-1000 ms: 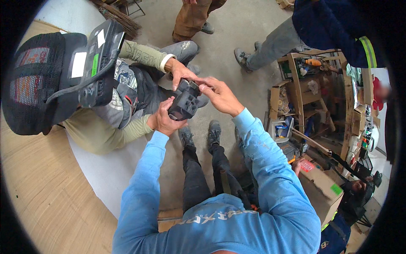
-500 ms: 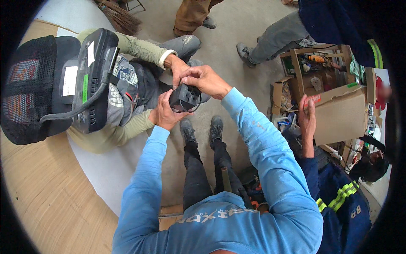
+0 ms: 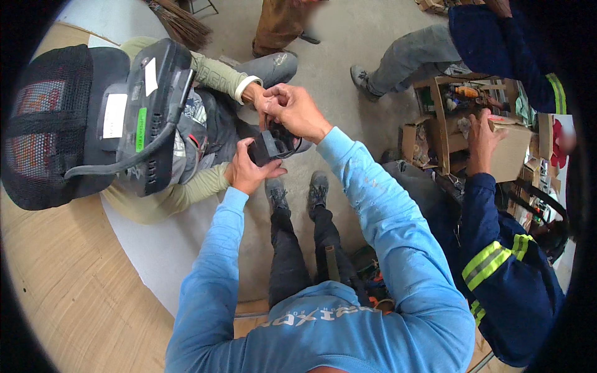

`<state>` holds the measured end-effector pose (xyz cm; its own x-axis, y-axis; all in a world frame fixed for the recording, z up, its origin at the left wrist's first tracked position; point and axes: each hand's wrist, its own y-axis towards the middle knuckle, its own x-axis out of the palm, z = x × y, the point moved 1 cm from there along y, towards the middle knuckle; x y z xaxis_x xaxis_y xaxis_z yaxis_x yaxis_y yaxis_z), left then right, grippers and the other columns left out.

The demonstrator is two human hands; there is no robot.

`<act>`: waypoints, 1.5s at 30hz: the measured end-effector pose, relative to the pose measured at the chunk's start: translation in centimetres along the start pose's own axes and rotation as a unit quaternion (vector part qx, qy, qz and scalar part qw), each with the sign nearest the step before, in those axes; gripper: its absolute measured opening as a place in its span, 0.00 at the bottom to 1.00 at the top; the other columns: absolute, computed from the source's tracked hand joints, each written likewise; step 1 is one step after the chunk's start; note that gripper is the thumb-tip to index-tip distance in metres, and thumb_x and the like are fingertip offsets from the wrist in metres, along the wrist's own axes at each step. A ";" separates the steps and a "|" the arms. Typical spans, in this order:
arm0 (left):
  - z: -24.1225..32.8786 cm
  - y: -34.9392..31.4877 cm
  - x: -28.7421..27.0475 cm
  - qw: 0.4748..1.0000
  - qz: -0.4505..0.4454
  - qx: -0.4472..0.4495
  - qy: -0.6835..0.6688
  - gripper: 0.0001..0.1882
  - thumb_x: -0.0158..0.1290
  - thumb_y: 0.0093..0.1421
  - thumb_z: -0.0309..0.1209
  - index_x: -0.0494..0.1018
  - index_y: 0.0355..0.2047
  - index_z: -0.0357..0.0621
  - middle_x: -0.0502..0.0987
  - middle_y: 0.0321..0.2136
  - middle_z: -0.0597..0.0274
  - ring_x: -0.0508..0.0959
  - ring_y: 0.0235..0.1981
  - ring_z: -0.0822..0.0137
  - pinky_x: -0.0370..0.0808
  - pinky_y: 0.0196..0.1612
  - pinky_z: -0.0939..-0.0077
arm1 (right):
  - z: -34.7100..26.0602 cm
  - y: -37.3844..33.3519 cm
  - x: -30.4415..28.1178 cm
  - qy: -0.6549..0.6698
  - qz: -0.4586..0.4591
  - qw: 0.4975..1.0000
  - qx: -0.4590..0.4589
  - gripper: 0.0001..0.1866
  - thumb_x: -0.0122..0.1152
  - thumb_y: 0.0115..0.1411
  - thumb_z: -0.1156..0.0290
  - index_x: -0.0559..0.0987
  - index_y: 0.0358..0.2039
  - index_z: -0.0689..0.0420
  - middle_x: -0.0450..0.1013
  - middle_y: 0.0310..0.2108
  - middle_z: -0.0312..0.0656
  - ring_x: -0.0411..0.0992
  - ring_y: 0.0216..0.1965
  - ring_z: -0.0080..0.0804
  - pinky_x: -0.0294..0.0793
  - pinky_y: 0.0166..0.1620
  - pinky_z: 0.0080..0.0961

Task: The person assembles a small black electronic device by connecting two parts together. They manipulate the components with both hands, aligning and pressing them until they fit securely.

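Gripping the black device (image 3: 266, 147), the left hand (image 3: 247, 170) apparently steadies it; the right hand (image 3: 300, 113), pinched, contents unclear, has shifted farther.

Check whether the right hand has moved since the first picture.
Yes: the right hand has moved left and forward, judged against the wooden shelf.

Right of the right hand (image 3: 300, 115) there is room over the grey concrete floor (image 3: 340, 104), up to a co-worker's grey-trousered leg (image 3: 407, 59). Leftward, a seated co-worker's olive-green sleeve (image 3: 219, 76) and black mesh-covered headgear (image 3: 53, 133) obstruct; a black boxy device (image 3: 267, 147) blocks the space toward the left hand (image 3: 247, 171).
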<state>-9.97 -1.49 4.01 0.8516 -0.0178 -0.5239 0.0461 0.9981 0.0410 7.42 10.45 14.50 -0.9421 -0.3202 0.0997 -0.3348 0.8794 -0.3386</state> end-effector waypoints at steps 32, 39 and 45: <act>6.1 -2.2 -2.4 0.985 -0.133 -0.093 -0.061 0.48 0.64 0.49 0.49 0.58 0.63 0.33 0.67 0.53 0.34 0.67 0.57 0.42 0.68 0.58 0.54 | 0.8 -2.2 3.5 0.013 0.063 0.998 -0.011 0.09 0.60 0.65 0.70 0.80 0.40 0.63 0.77 0.29 0.36 0.70 0.26 0.18 0.70 0.30 0.18; 7.5 -3.1 -3.5 0.983 -0.161 -0.085 -0.034 0.53 0.70 0.44 0.50 0.60 0.63 0.32 0.69 0.50 0.38 0.66 0.57 0.45 0.65 0.60 0.54 | -0.4 -3.4 3.2 0.024 -0.038 0.999 -0.003 0.11 0.59 0.66 0.68 0.78 0.43 0.63 0.78 0.33 0.37 0.72 0.33 0.20 0.72 0.37 0.18; 12.4 -4.4 -0.8 0.975 0.143 -0.166 0.046 0.38 0.73 0.41 0.45 0.66 0.43 0.35 0.72 0.38 0.42 0.73 0.43 0.46 0.71 0.47 0.54 | -4.6 -4.5 1.9 0.022 -0.205 0.978 -0.020 0.10 0.57 0.68 0.70 0.76 0.44 0.64 0.78 0.36 0.40 0.77 0.36 0.23 0.75 0.41 0.21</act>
<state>-4.33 -6.58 14.81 0.7531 0.2546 -0.6066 -0.3710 0.9258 -0.0720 7.00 7.48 20.48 -0.7285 -0.6341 0.2593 -0.6841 0.6937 -0.2256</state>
